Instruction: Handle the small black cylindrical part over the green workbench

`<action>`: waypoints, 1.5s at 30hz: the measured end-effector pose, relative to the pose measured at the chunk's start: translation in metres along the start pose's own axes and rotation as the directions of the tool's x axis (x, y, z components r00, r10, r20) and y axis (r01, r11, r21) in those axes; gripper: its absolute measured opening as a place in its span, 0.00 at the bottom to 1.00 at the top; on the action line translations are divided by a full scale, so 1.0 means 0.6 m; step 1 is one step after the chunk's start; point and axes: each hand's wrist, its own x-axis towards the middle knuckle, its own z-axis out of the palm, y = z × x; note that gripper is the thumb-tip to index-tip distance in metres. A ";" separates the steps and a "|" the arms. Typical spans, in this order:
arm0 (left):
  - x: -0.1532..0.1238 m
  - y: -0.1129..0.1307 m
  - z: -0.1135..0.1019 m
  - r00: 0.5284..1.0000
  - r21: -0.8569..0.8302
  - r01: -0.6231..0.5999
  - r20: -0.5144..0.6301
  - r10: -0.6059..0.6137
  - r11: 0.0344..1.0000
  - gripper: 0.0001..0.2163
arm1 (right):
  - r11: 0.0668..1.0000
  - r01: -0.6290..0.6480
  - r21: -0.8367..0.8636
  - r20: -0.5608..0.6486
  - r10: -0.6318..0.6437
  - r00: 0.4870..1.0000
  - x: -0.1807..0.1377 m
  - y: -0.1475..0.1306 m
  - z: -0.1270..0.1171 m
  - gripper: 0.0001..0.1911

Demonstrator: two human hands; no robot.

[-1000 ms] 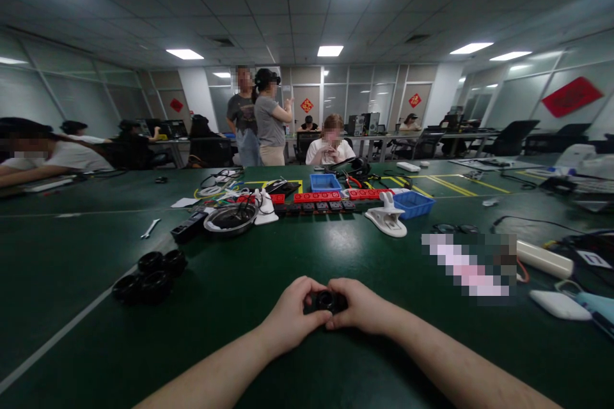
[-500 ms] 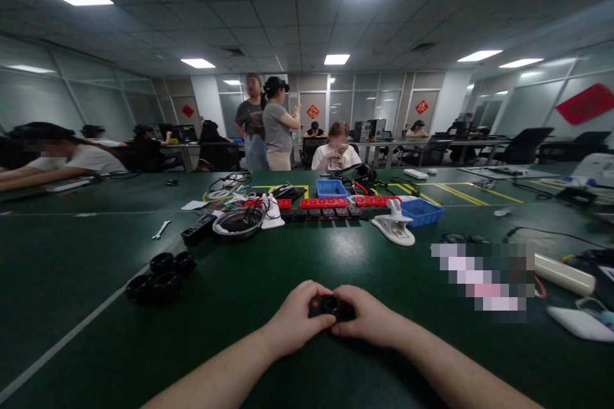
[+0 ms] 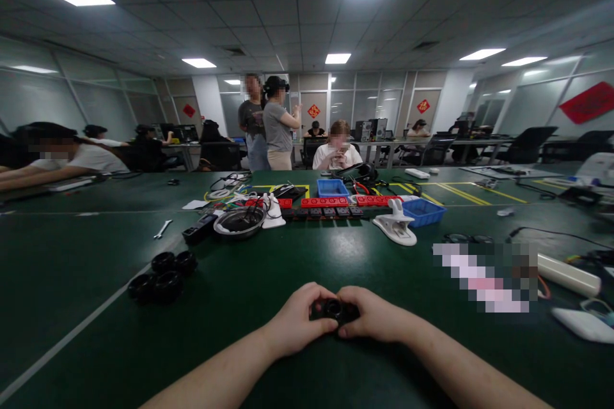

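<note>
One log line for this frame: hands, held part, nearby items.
left hand: gripping small black round part | right hand: gripping same part | on green table | black rings left, apart

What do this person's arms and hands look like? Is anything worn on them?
Both forearms are bare right up to the bottom edge of the picture, with no sleeves in view. The left hand and right hand wear no gloves, and no watch, ring or wristband shows.

The small black part [image 3: 333,310] is mostly covered by the fingers of the left hand [image 3: 295,319] and right hand [image 3: 377,319], so its shape stays unclear. Both forearms run off the bottom edge. A pixelated patch [image 3: 484,275] hides something on the table [image 3: 240,345].
</note>
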 end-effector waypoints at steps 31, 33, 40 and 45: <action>0.001 -0.001 0.005 0.998 0.061 0.013 -0.060 -0.009 0.998 0.12 | 0.982 -0.058 -0.179 -0.128 0.035 0.991 0.004 -0.009 0.015 0.17; 0.000 0.001 0.004 0.998 0.071 0.005 -0.056 -0.001 0.997 0.12 | 0.988 -0.040 -0.147 -0.121 0.022 0.992 0.003 -0.009 0.012 0.16; -0.002 -0.001 0.007 0.997 0.059 -0.014 -0.079 0.018 0.998 0.13 | 0.999 0.035 0.042 -0.054 -0.033 0.998 0.001 -0.001 0.008 0.12; -0.002 0.000 0.007 0.996 0.076 -0.037 -0.076 0.043 0.996 0.15 | 0.999 -0.023 0.024 -0.065 0.025 0.998 0.005 0.001 0.011 0.16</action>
